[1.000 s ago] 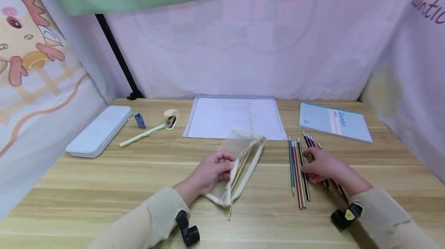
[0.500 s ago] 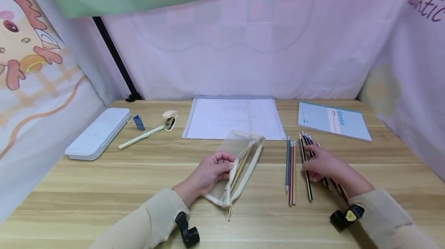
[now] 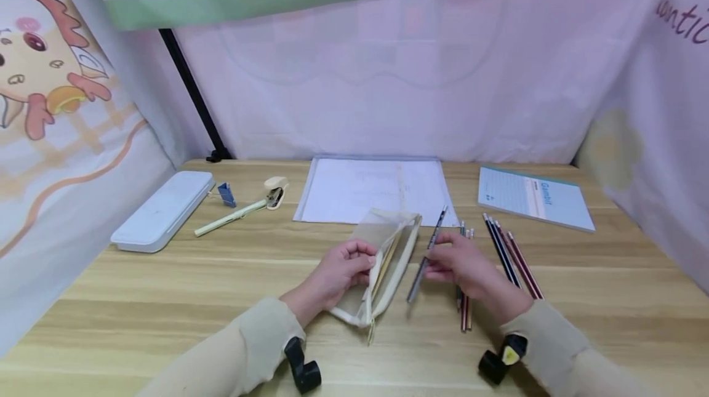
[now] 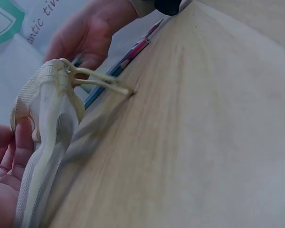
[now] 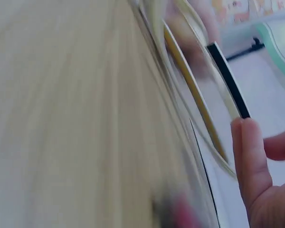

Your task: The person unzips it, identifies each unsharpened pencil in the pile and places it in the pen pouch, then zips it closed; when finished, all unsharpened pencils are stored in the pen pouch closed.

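My left hand (image 3: 338,274) grips the near-side edge of a translucent cream zip pencil pouch (image 3: 381,220), whose mouth stands spread. A yellow pencil (image 5: 192,88) lies inside, as the right wrist view shows. Just right of the pouch, my right hand (image 3: 465,264) pinches a dark pencil (image 3: 436,229), held tilted above the table. Partly hidden under that hand is a small bunch of pencils (image 3: 465,317), teal and reddish among them. Farther right, several black and dark red pencils (image 3: 515,249) lie side by side, their lower ends behind the right forearm.
Behind the pouch lies a clear folder with white paper (image 3: 360,191). A blue notebook (image 3: 534,197) is at back right. On the left are a pale pencil case (image 3: 160,209), a blue binder clip (image 3: 226,194), a light green pen (image 3: 229,218) and a cream stapler (image 3: 275,192).
My right hand has picked a dark pencil off the table and carried it left, beside the pouch mouth. The left hand keeps its grip on the pouch.
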Available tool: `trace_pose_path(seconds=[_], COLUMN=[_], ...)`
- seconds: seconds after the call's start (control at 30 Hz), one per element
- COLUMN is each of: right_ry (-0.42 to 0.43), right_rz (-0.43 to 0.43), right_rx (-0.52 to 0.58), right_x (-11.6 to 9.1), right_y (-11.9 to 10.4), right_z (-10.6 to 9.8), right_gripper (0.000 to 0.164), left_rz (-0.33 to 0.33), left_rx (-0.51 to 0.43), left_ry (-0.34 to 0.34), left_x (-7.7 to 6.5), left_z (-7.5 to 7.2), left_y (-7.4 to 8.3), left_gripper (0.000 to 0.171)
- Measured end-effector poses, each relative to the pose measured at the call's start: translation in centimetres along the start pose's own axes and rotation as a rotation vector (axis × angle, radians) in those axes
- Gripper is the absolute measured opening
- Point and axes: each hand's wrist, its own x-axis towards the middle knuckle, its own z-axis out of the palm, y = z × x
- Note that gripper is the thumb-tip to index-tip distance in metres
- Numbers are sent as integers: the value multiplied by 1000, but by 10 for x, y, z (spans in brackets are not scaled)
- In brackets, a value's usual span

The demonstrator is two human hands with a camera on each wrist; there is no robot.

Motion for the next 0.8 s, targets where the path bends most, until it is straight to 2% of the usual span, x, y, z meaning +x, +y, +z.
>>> trace_pose_path(seconds=[0.13,0.27,0.47,0.67,0.8], right_ry=[50,108,46,-10,14], right_rz=[-2,12,63,76,72], right_rx=[101,107,35,-3,-32], right_x=[12,17,13,12,7], right_y=[-1,3,14,18,14], right_z=[22,42,65,64,51], right_gripper=[22,26,30,30,37], left_rz=[12,11,20,27,23], left_rx=[18,24,-5,-10,-23], left_ry=[15,10,54,49,45], left_x=[-1,-1,1,0,1], left_z=[5,11,16,17,18], left_y=[4,7,9,8,4], left_gripper=[22,22,17,18,17])
